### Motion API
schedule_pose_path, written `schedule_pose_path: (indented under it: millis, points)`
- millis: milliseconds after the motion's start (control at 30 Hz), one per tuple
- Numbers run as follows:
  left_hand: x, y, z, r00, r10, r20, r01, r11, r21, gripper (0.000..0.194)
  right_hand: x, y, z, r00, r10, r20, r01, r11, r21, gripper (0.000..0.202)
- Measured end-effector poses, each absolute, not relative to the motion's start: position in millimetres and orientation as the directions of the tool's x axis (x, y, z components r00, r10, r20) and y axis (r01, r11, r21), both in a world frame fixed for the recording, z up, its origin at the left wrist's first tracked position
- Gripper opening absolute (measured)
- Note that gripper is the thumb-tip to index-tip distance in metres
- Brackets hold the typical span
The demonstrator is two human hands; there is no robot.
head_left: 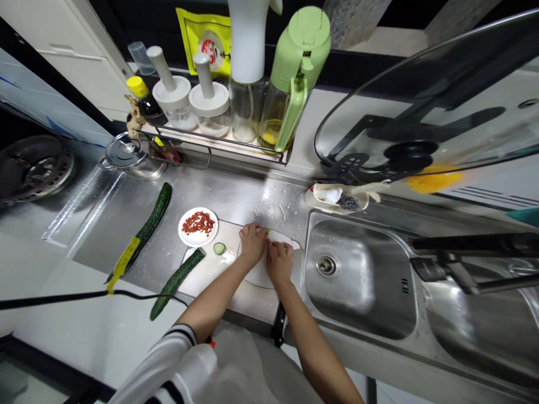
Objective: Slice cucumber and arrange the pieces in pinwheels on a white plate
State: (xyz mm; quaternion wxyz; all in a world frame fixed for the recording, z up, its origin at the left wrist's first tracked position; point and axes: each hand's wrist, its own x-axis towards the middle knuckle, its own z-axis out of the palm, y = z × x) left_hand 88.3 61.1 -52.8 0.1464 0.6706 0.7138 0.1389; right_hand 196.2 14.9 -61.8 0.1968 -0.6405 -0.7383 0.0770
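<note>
Both hands meet over a white oval plate (260, 275) at the right part of the white cutting board (236, 297). My left hand (253, 242) and my right hand (279, 262) have their fingertips pinched close together around something small and greenish, mostly hidden by the fingers. To their left a cucumber slice (219, 248) lies on the board. A cut cucumber (177, 283) rests across the board's left edge. Behind it stands a small white plate (185, 229) of chopped red pieces (198, 223). A knife handle (279, 325) sticks out at the board's front edge.
A whole cucumber (154, 221) with a yellow tag lies at the left, near a lidded pot (133, 157). The sink (357, 269) is on the right. Behind are a rack (240, 147) of jars and bottles and a large glass lid (421, 118). A black cable (138, 293) crosses the front left.
</note>
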Motion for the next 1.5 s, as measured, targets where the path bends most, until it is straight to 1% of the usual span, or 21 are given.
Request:
schedule_pose_path:
  millis: [100,200,400,600,967,1133,1267,1500]
  points:
    - [90.0,60.8,-52.4,-0.07,0.997,-0.031,0.925,0.076,0.373,0.022,192.9,10.5,-62.2,-0.105,0.983,0.151,0.941,0.147,-0.305,0.036]
    - [91.5,60.5,-52.3,-0.076,0.997,-0.03,0.927,0.082,0.367,0.022,189.8,9.8,-62.2,-0.094,0.99,0.105,0.95,0.121,-0.289,0.037]
    - [91.3,60.8,-51.9,-0.076,0.997,-0.024,0.922,0.079,0.38,0.02,184.2,10.1,-64.3,-0.04,0.998,0.055,0.953,0.055,-0.299,0.039]
    - [90.7,62.0,-47.5,-0.077,0.995,-0.066,0.919,0.096,0.382,0.021,178.1,8.4,-64.2,0.022,0.999,0.046,0.94,-0.005,-0.342,0.04]
    - [89.6,62.5,-45.0,-0.067,0.995,-0.076,0.911,0.092,0.402,0.02,178.0,6.8,-63.1,-0.01,1.0,0.023,0.954,0.016,-0.3,0.041]
    - [86.1,62.1,-42.1,-0.045,0.996,-0.08,0.909,0.074,0.41,0.022,179.8,5.2,-59.6,-0.004,0.999,0.043,0.943,0.018,-0.332,0.043]
    - [81.1,59.9,-35.1,-0.019,0.998,-0.056,0.899,0.042,0.436,0.025,184.1,3.2,-55.8,-0.004,0.998,0.056,0.935,0.023,-0.353,0.042]
    - [48.8,37.6,-16.1,-0.114,0.993,0.013,0.874,0.094,0.478,0.024,191.7,-7.6,-48.1,-0.007,0.998,0.056,0.936,0.026,-0.351,0.041]
